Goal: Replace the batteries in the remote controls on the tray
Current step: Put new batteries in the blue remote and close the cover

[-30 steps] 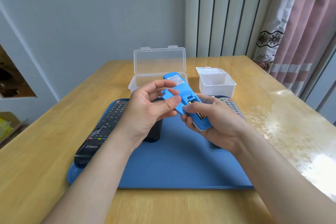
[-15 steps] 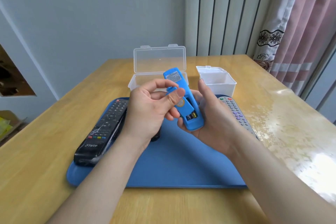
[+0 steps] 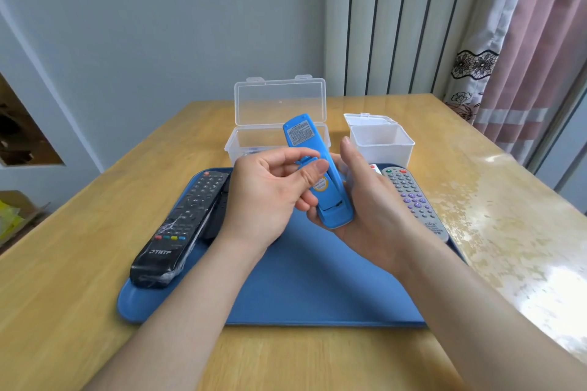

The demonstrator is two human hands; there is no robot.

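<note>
Pinching the battery cover, left hand meets right hand holding blue remote above tray.

Blue remote tilted, back up; black remote, grey remote on tray.

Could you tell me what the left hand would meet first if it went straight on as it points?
Probably the blue remote held by the right hand, right beside the left hand's fingertips; depth is unclear.

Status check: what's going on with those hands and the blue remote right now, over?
Left hand pinches battery cover. Right hand holds blue remote, compartment open. Nothing in the way.
</note>
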